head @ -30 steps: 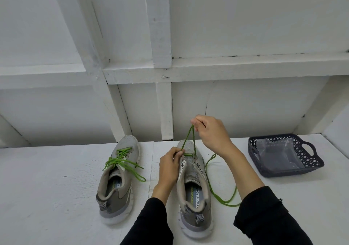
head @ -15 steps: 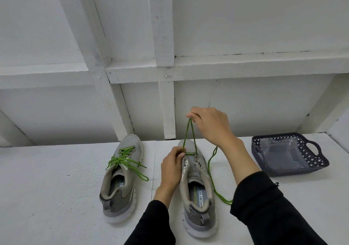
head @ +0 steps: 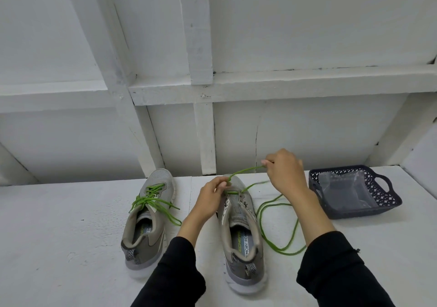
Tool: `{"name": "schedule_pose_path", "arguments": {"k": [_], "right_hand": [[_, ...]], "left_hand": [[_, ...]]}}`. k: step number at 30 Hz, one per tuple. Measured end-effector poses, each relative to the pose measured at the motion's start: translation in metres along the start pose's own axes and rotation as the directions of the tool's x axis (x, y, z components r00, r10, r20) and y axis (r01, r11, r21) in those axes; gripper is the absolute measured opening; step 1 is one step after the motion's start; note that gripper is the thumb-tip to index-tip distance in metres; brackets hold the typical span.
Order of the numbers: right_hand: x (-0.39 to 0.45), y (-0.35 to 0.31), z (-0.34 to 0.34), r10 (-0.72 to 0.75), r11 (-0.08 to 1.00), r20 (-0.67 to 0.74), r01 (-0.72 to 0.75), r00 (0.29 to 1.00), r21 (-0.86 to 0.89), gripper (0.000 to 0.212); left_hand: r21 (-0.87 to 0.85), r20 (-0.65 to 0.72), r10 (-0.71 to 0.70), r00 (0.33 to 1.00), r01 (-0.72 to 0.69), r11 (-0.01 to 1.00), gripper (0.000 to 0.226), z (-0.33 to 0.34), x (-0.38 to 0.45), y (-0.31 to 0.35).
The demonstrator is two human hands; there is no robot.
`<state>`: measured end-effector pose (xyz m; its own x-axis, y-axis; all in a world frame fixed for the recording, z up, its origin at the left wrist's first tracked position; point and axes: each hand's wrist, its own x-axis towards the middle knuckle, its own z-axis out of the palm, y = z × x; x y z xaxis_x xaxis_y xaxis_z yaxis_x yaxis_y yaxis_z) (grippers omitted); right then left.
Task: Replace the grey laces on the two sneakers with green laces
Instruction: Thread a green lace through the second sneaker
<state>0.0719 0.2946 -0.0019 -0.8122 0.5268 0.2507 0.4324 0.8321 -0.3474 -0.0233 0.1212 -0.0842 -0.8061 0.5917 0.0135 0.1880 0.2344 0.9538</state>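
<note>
Right hand (head: 285, 174) pinching green lace (head: 246, 171) taut above right sneaker (head: 241, 231) toe; left hand (head: 211, 195) fingers closed on same lace at lowest eyelets. Left sneaker (head: 146, 221) alongside, laced green. Dark basket (head: 387, 208) beyond right.

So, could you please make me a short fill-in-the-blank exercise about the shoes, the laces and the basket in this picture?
1. The lace pinched in the right hand is ____ in colour.
2. The shoe already laced stands to the ____ of the shoe being laced.
3. The dark basket holds a clear plastic ____.
4. The left hand rests at the ____ end of the shoe being laced.

Missing words: green; left; bag; toe
</note>
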Motion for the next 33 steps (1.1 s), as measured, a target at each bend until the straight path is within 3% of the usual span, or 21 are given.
{"name": "schedule_pose_path", "arguments": {"k": [5,7,9,13,16,18,20,21,23,26,28,29,31,32,33], "right_hand": [[0.004,-0.005,-0.005,0.011,0.999,0.051,-0.013,0.999,0.044,0.026],[0.002,-0.011,-0.004,-0.005,0.963,0.153,-0.036,0.988,0.267,0.028],[-0.005,-0.018,-0.003,-0.044,0.85,0.284,-0.114,0.958,0.514,0.031],[-0.022,-0.02,0.004,-0.133,0.715,0.432,-0.215,0.892,0.666,0.04],[-0.03,-0.018,0.006,-0.152,0.56,0.418,-0.271,0.896,0.783,0.038],[-0.031,-0.018,0.004,-0.12,0.423,0.377,-0.296,0.919,0.856,0.036],[-0.03,-0.018,0.003,-0.074,0.375,0.341,-0.29,0.937,0.88,0.035],[-0.03,-0.019,0.003,-0.063,0.4,0.328,-0.278,0.943,0.873,0.035],[-0.03,-0.021,0.005,-0.064,0.474,0.317,-0.251,0.946,0.844,0.036],[-0.031,-0.029,0.008,-0.092,0.517,0.307,-0.218,0.947,0.828,0.037],[-0.032,-0.032,0.008,-0.097,0.501,0.308,-0.221,0.946,0.837,0.038],[-0.032,-0.031,0.007,-0.086,0.488,0.312,-0.233,0.946,0.841,0.039],[-0.034,-0.027,0.005,-0.042,0.43,0.326,-0.278,0.944,0.859,0.04],[-0.035,-0.023,0.005,-0.012,0.369,0.337,-0.309,0.941,0.876,0.039],[-0.037,-0.018,0.004,0.019,0.293,0.349,-0.339,0.937,0.894,0.039]], "left_hand": [[0.085,0.129,0.053,0.99,-0.064,0.994,0.029,0.0,0.002,0.033],[0.03,0.125,0.065,0.99,-0.069,0.997,0.034,0.001,0.002,0.046],[-0.056,0.11,0.064,0.992,-0.058,0.997,0.035,-0.002,0.001,0.052],[-0.209,0.05,0.007,0.999,0.003,0.978,0.036,-0.016,0.0,0.046],[-0.272,-0.085,-0.082,0.993,0.056,0.961,0.037,-0.029,-0.003,0.038],[-0.318,-0.237,-0.207,0.949,0.125,0.94,0.036,-0.038,-0.003,0.027],[-0.23,-0.353,-0.257,0.9,0.183,0.956,0.034,-0.044,-0.004,0.011],[-0.115,-0.398,-0.207,0.894,0.175,0.978,0.031,-0.044,-0.005,0.004],[0.144,-0.419,0.027,0.908,0.037,0.989,0.025,-0.039,-0.007,0.001],[0.333,-0.113,0.345,0.932,-0.291,0.897,0.04,-0.028,-0.008,0.029],[0.37,0.073,0.366,0.928,-0.366,0.854,0.043,-0.023,-0.009,0.043],[0.289,0.087,0.323,0.942,-0.335,0.897,0.041,-0.022,-0.01,0.048],[-0.191,-0.043,0.132,0.99,-0.138,0.972,0.038,-0.024,-0.014,0.061],[-0.486,-0.109,0.003,0.994,-0.056,0.872,0.038,-0.028,-0.012,0.062],[-0.73,-0.153,-0.1,0.983,-0.044,0.682,0.039,-0.035,-0.01,0.063]]}}
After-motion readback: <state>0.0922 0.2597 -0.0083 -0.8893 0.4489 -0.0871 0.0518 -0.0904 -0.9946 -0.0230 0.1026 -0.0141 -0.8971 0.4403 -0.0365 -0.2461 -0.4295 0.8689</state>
